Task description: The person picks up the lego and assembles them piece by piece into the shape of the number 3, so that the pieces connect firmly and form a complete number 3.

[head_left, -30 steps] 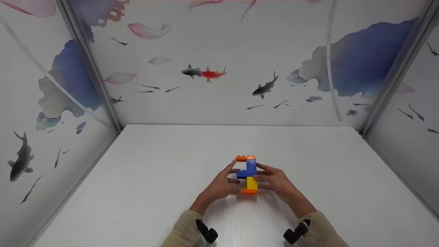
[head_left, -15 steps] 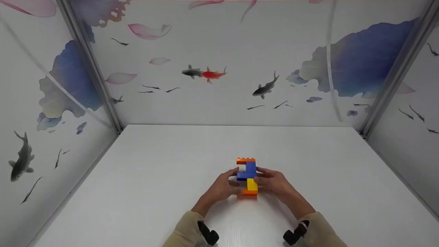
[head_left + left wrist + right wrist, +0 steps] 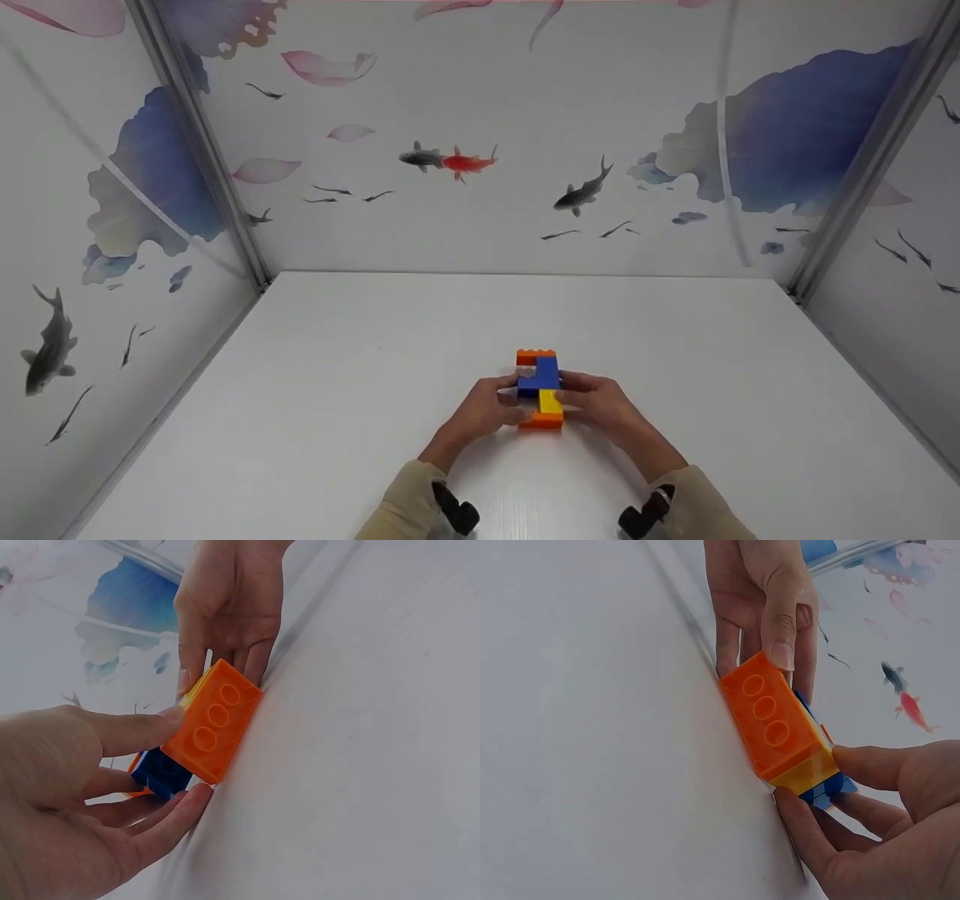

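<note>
Between both hands is a small build of toy building bricks. In the head view, an orange brick (image 3: pixel 535 355) forms its far end, then come blue bricks (image 3: pixel 546 375) and a yellow brick (image 3: pixel 550 402). Another orange brick (image 3: pixel 541 423) makes the near end; three rings show on its underside in the left wrist view. My left hand (image 3: pixel 478 409) grips the left side, thumb on the near orange brick's edge and fingers by the blue part. From the right, my right hand (image 3: pixel 602 403) pinches the yellow brick between thumb and fingers, with other fingertips near the blue bricks.
The white table (image 3: pixel 337 390) spreads around the hands. White panels with painted fish and petals, such as the back wall (image 3: pixel 495 225), enclose it on three sides. Metal posts (image 3: pixel 206 157) stand at the back corners. Each wrist wears a small black camera (image 3: pixel 457 510).
The build has tilted and its far orange end sits slightly lower in the head view. My left fingers have drawn back from that orange brick to beside the blue bricks.
</note>
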Demonstrator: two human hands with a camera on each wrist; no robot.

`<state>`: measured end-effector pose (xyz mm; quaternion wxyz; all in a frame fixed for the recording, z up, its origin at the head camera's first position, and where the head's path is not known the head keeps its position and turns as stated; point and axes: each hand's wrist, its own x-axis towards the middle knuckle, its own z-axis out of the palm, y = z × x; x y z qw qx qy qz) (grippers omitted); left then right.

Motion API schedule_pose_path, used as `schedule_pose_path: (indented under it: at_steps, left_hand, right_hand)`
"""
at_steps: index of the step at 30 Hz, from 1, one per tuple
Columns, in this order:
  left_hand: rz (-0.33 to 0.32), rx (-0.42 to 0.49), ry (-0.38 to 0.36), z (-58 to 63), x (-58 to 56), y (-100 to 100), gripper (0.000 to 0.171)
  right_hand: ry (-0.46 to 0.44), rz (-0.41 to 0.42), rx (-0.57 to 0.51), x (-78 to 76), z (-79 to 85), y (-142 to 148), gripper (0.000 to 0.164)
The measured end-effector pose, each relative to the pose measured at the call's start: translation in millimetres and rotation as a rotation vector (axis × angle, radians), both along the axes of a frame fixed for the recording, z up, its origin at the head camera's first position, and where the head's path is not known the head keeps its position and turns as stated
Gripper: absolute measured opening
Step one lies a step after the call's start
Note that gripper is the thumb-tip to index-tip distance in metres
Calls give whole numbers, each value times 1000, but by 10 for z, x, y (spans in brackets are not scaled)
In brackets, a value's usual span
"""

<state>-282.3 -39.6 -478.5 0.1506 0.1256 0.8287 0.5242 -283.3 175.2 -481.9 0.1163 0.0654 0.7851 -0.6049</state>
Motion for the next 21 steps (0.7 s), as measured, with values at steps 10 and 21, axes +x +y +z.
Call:
schedule_pose_path:
  at_steps: [10, 21]
  left_hand:
    - [30, 23, -31, -2, -3, 7, 68]
    - [25, 12, -56, 44, 19, -4, 63]
  right_hand:
    - [-11, -7, -5, 1, -5, -18, 49]
    - [-30, -1, -21, 24, 11, 46, 47]
